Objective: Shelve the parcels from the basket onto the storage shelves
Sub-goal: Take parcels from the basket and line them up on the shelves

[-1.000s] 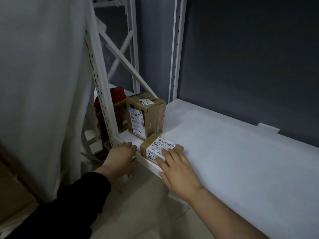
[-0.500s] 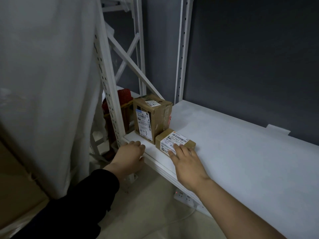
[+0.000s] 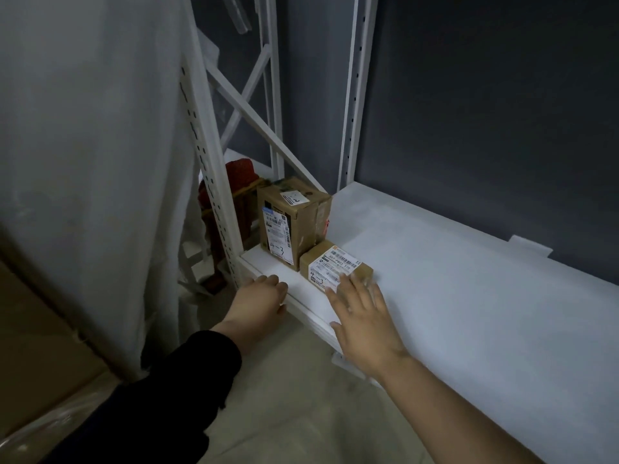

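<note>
Parcels sit at the shelf's (image 3: 469, 296) left front corner. Nearest, the right hand (image 3: 363, 316) lies flat and spread wide, fingertips (image 3: 348, 282) touching the small parcel (image 3: 335, 262) at its 11 o'clock, holding nothing. The left hand (image 3: 258, 301), at 9 o'clock of the right, curls loosely against the shelf edge. Behind the small parcel, at 11 o'clock and touching it, stands the tall parcel (image 3: 291, 219).
</note>
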